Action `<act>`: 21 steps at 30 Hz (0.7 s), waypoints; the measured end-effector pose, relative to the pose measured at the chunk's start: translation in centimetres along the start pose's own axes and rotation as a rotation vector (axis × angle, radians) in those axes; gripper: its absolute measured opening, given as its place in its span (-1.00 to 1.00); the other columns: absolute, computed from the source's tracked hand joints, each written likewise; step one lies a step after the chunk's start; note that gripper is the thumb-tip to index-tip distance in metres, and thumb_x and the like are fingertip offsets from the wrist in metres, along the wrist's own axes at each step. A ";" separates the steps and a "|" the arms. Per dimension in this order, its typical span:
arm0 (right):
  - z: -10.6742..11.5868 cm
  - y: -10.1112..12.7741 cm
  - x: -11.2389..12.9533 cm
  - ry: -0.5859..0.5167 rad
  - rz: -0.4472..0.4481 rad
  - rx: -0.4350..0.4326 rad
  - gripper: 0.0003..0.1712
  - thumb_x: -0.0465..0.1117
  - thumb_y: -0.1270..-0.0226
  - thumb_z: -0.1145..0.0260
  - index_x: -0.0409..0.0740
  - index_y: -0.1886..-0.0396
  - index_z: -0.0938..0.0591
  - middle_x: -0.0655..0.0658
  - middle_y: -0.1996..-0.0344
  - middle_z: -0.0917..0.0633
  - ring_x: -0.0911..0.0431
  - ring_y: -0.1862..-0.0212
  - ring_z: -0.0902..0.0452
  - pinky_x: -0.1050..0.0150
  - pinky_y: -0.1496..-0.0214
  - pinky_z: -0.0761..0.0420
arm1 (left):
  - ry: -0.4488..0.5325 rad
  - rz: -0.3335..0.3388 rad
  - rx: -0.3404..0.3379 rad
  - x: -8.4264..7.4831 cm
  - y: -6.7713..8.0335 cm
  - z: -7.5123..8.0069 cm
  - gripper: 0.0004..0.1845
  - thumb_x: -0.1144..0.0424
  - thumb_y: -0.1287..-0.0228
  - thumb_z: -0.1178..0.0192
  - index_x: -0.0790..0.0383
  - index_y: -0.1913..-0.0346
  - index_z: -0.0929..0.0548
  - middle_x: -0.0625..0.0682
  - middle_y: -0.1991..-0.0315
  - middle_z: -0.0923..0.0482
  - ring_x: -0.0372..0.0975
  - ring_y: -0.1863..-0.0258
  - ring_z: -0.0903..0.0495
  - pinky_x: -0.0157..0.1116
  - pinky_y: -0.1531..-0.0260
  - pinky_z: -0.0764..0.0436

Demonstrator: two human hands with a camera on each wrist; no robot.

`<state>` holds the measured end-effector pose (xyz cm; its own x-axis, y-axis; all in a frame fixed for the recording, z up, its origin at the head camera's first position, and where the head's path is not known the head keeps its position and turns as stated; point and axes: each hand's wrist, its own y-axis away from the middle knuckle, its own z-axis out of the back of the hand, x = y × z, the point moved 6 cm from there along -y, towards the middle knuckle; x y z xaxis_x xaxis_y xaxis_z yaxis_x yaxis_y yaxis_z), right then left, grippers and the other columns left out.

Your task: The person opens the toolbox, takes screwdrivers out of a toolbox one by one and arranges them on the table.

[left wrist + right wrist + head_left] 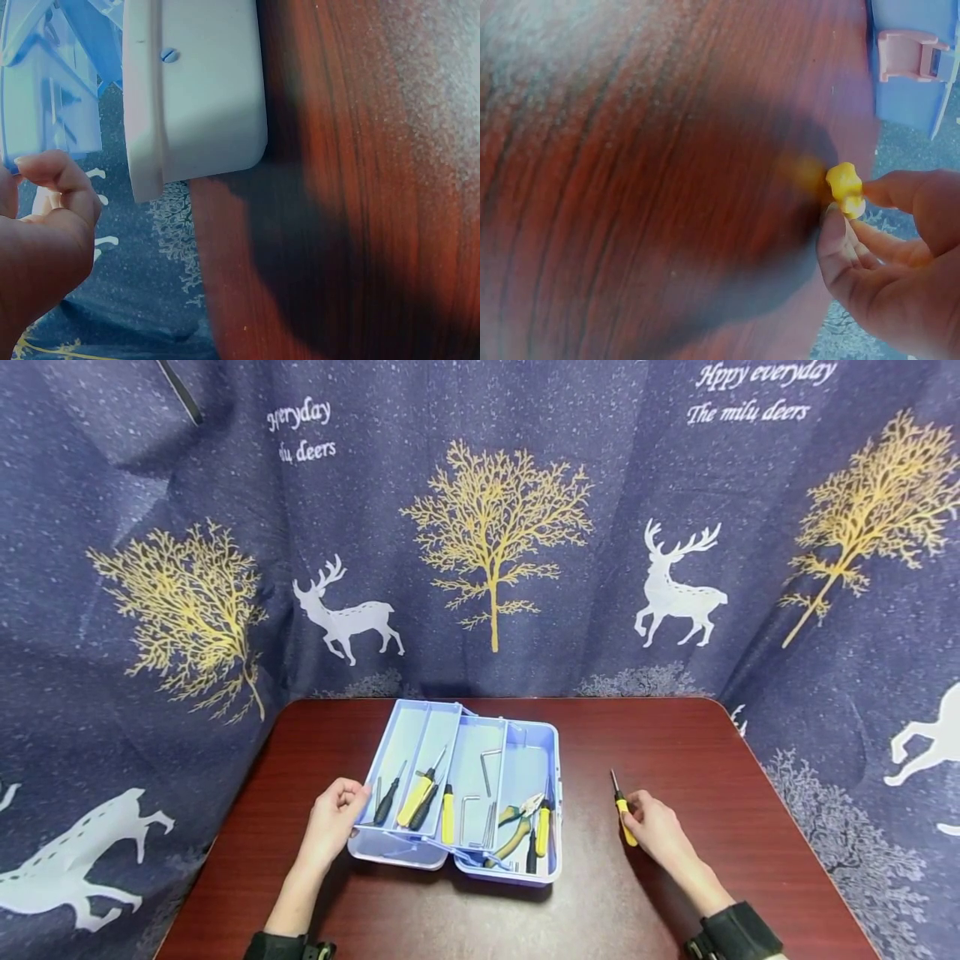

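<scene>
An open blue toolbox [553, 777] stands in the middle of the dark red table [675, 735], with its cantilever tray [408, 735] swung out to the left. My left hand [357, 810] is at the tray's near left corner, fingers curled on its rim. The left wrist view shows that hand's [34, 184] curled fingers beside the tray's pale underside [195, 97]. Right of the box, my right hand [636, 814] pinches the handle of a yellow screwdriver [622, 810], its tip pointing away from me. In the right wrist view, the fingertips [840, 225] hold the yellow handle end [846, 187].
Several black and yellow screwdrivers [420, 793] lie in the tray. Hex keys [487, 768] and yellow-handled pliers [517, 818] lie in the box. A pink latch [907, 56] shows on the box wall. A blue deer-print curtain [487, 527] surrounds the table.
</scene>
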<state>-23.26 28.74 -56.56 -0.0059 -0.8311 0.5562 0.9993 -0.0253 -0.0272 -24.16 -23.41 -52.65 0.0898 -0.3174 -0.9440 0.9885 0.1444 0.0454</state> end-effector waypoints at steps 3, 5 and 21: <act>-0.1 0.0 0.0 0.001 -0.004 0.004 -0.71 -0.36 -0.32 -0.35 -0.40 0.01 -0.59 -0.09 0.47 -0.69 0.07 0.40 -0.59 0.14 0.32 -0.62 | 0.000 0.000 0.000 0.1 0.1 0.1 -0.75 0.21 -0.51 -0.26 0.39 0.10 -0.54 -0.08 0.54 -0.51 -0.36 0.66 -0.40 -0.38 0.65 -0.57; -0.1 0.1 0.0 -0.008 -0.011 0.019 -0.71 -0.35 -0.34 -0.35 -0.41 0.01 -0.59 -0.09 0.47 -0.68 0.08 0.42 -0.58 0.14 0.35 -0.62 | -0.006 -0.008 0.000 0.2 0.1 0.1 -0.75 0.22 -0.50 -0.26 0.39 0.11 -0.54 -0.09 0.54 -0.52 -0.37 0.66 -0.41 -0.38 0.66 -0.57; 0.5 -0.8 0.4 0.019 -0.041 0.055 -0.72 -0.33 -0.39 -0.32 -0.45 0.02 -0.59 -0.20 0.39 -0.69 -0.06 0.35 -0.64 0.01 0.31 -0.68 | 0.033 -0.046 -0.050 0.2 0.1 0.2 -0.76 0.22 -0.51 -0.26 0.38 0.18 -0.56 -0.09 0.58 -0.48 -0.36 0.70 -0.39 -0.42 0.70 -0.50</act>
<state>-24.03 28.73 -55.86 -0.0469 -0.8404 0.5399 0.9987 -0.0293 0.0411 -24.00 -23.62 -52.82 0.0394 -0.2942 -0.9549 0.9840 0.1776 -0.0141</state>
